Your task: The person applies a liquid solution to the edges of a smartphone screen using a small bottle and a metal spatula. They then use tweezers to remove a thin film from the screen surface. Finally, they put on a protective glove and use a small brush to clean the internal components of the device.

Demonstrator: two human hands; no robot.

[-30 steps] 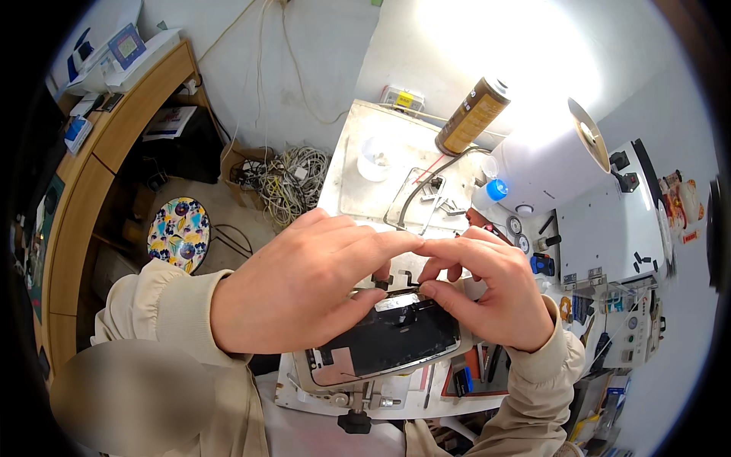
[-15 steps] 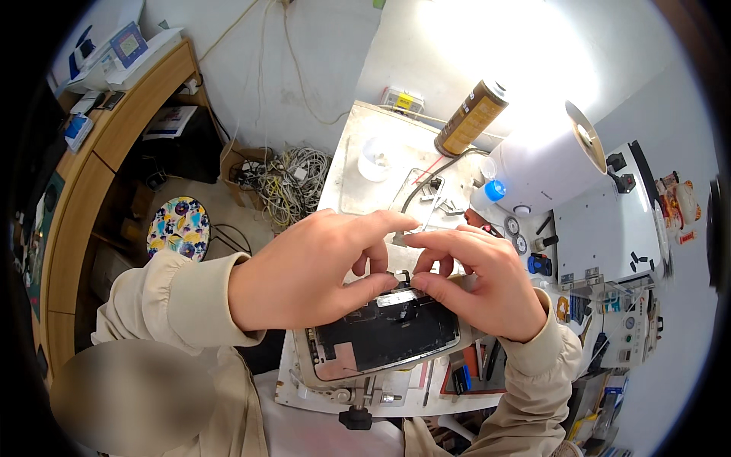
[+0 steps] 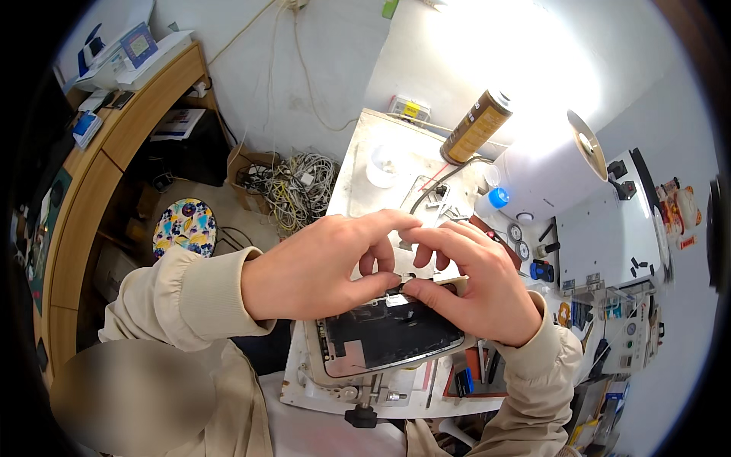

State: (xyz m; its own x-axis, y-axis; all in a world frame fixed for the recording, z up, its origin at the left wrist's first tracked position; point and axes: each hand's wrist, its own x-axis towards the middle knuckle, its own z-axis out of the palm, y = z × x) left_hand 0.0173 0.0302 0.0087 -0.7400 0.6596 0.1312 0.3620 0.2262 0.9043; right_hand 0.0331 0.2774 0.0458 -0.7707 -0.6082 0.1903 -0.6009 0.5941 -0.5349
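A phone display assembly (image 3: 396,339), black-backed with a pale pink patch, lies face down in a pale holder with a screw knob (image 3: 361,416) at its near side. Over its far edge, my left hand (image 3: 324,263) comes in from the left with its thumb against a small dark part (image 3: 408,279) that looks like a flex cable. From the right, my right hand (image 3: 480,282) has its thumb on the same part. Both hands have bent fingers closing round it; the fingertips of the two hands nearly meet. They hide much of the part.
Behind my hands stand a white tub (image 3: 382,166), a brown spray can (image 3: 477,127), a blue-capped bottle (image 3: 493,200) and a white cylindrical device (image 3: 544,179). Tools lie on a reddish mat (image 3: 476,373) at the right. Tangled cables (image 3: 301,186) and a patterned stool (image 3: 185,228) are at the left.
The whole view has shifted slightly, moving the scene right and down. My right thumb has slid a little left along the dark part toward my left thumb. The display assembly stays in the holder.
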